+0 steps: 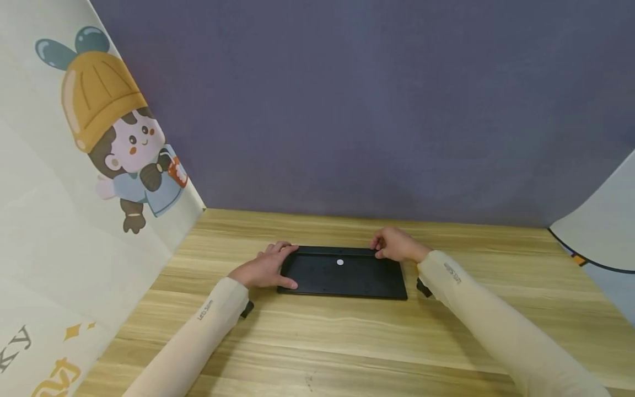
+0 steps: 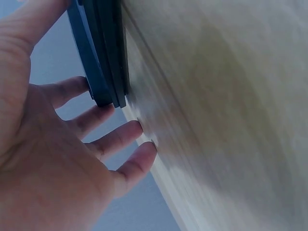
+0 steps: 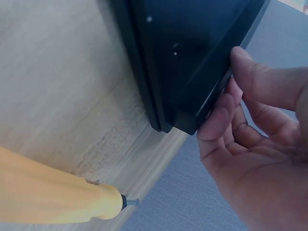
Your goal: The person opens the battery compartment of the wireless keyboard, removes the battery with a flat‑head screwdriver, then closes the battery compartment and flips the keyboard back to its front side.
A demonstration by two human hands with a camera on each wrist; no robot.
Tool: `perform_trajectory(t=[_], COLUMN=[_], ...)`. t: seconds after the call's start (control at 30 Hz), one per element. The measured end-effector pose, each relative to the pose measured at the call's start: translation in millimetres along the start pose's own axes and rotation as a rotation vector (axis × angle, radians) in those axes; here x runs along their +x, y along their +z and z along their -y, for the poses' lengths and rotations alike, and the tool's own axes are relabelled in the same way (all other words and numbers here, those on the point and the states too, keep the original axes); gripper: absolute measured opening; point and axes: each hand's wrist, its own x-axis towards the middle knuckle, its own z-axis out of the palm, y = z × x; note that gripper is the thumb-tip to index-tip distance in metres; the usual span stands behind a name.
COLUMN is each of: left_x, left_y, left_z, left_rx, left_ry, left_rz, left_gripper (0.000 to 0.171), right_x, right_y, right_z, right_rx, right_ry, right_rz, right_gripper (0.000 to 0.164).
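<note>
A black, flat rectangular board (image 1: 347, 281), looking like a keyboard lying face down, rests on the wooden table. Along its far edge runs a raised ridge, and a small white round sticker (image 1: 339, 262) sits near the middle. My left hand (image 1: 263, 269) spans the board's left end, thumb on the near part and fingers at the far corner. In the left wrist view, fingertips touch the board's end (image 2: 103, 57) while the other fingers spread beside it. At the far right corner my right hand (image 1: 398, 245) pinches the ridge (image 3: 211, 82) between thumb and curled fingers.
A yellow-handled tool (image 3: 62, 192) with a thin metal tip, like a screwdriver, lies on the table beside the right hand. A dark blue-grey partition (image 1: 347, 110) stands behind the table (image 1: 317, 342). To the left rises a white wall with a cartoon figure (image 1: 129, 132).
</note>
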Motion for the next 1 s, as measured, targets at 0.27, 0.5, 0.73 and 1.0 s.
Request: perform_trajectory(t=[0.27, 0.5, 0.73, 1.0], left_x=[1.6, 1.2, 0.5, 2.6], left_y=[1.2, 0.4, -2.1, -0.2], left_z=[0.2, 0.2, -0.8, 0.4], left_rx=[0.005, 0.015, 0.017, 0.015], left_ry=[-0.001, -0.011, -0.020, -0.010], left_rz=[0.003, 0.017, 0.025, 0.024], left_gripper=[0.095, 0.095, 0.095, 0.095], right_x=[3.3, 4.4, 3.4, 0.8], right_y=[-2.3, -1.2, -2.1, -2.1], right_z=[-3.9, -2.9, -2.2, -3.5], right_rx=[0.032, 0.038, 0.049, 0.048], right_ry=[0.002, -0.001, -0.002, -0.088], right_rz=[0.030, 0.064, 0.060, 0.029], right_gripper=[0.017, 0.015, 0.016, 0.015])
